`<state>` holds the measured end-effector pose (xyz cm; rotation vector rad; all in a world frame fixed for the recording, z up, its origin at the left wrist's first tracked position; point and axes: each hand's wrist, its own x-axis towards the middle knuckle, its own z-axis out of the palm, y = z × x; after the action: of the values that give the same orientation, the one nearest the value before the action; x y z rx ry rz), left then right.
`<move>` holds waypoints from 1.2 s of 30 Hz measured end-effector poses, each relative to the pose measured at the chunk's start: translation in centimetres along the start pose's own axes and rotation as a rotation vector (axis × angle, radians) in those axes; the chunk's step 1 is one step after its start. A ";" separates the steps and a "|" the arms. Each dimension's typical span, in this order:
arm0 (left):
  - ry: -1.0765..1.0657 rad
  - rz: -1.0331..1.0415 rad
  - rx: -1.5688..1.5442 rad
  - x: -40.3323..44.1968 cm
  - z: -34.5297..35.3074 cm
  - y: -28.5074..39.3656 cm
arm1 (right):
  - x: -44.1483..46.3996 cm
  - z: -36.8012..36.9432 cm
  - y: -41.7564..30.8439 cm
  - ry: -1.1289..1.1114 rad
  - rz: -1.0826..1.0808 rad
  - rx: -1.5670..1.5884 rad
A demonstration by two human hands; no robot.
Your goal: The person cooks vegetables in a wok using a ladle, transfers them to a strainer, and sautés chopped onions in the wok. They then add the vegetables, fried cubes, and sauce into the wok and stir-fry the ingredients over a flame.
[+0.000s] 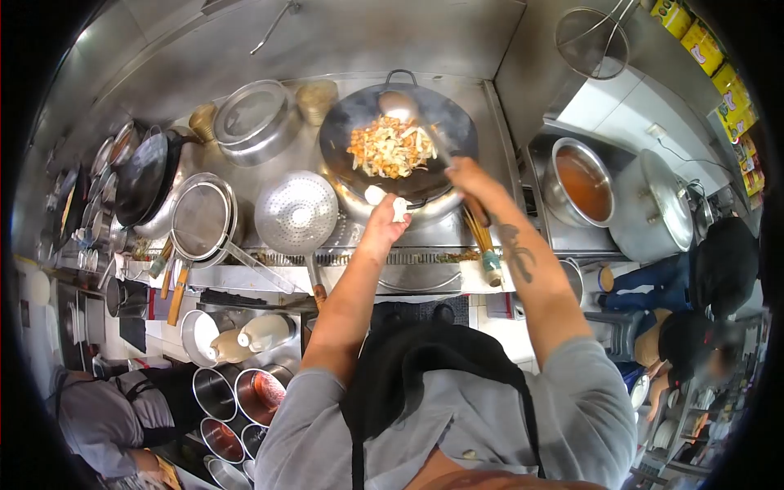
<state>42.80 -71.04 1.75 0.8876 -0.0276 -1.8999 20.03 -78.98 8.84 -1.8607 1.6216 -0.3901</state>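
Note:
A black wok [337, 143] sits on the stove, with chopped pale and orange-brown food [392, 149] in its middle. My left hand [385, 222] is closed around a folded white cloth [399, 209] at the wok's near rim, beside its near loop handle [417, 204]. Whether the cloth grips that handle is not clear. My right hand [472, 181] is wrapped around the handle of a ladle [398, 104]. The ladle's bowl rests over the far side of the food, and its wooden handle end sticks out below my hand.
Left of the wok lie a perforated skimmer [296, 212], mesh strainers [202, 216] and a lidded pot [257, 122]. To the right stand a pot of orange-brown liquid [586, 188] and a large lidded pot [651, 204]. A bamboo brush [482, 245] lies near the front edge. Other people stand at both sides.

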 end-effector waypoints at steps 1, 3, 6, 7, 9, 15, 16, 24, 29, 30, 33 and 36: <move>0.003 0.010 -0.015 -0.4 0.3 0.1 | -1.2 1.2 -2.1 -0.090 -0.015 0.214; 0.013 0.028 -0.040 -1.1 0.9 0.0 | -5.3 1.0 -5.6 -0.150 -0.039 0.108; 0.021 0.008 -0.066 0.2 0.2 0.0 | -9.3 -0.2 -1.0 -0.096 -0.368 -0.068; 0.050 0.002 -0.062 -0.3 0.6 0.1 | -11.8 -2.9 -1.7 -0.130 -0.332 -0.213; 0.062 0.034 -0.052 -0.7 1.0 0.2 | -15.0 -6.7 -3.4 -0.142 -0.289 -0.474; -0.052 -0.072 -0.026 -13.3 5.7 -2.9 | -17.2 -7.4 -2.9 -0.010 -0.313 -0.761; -0.021 -0.060 -0.046 -11.9 4.9 -3.0 | -17.7 -7.2 -3.3 -0.003 -0.323 -0.718; 0.078 -0.051 -0.054 -13.8 5.9 -1.4 | -23.2 -11.0 -5.7 -0.256 -0.262 -0.310; 0.012 0.002 -0.006 -8.6 1.1 -3.5 | -18.9 -6.6 -3.1 -0.081 -0.186 -0.392; 0.038 0.050 0.039 -9.3 -0.3 -4.9 | -17.9 -6.0 -2.8 -0.012 -0.205 -0.433; -0.064 -0.120 0.094 -10.1 -6.6 -8.4 | -18.8 -6.0 -4.6 0.094 -0.274 -0.574; 0.124 -0.123 0.031 -12.1 -1.4 -5.9 | -19.8 -7.4 -5.9 0.072 -0.358 -0.599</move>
<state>41.91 -58.03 5.25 1.0477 0.0735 -1.9583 16.26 -61.58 21.70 -2.6286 1.5577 -0.1183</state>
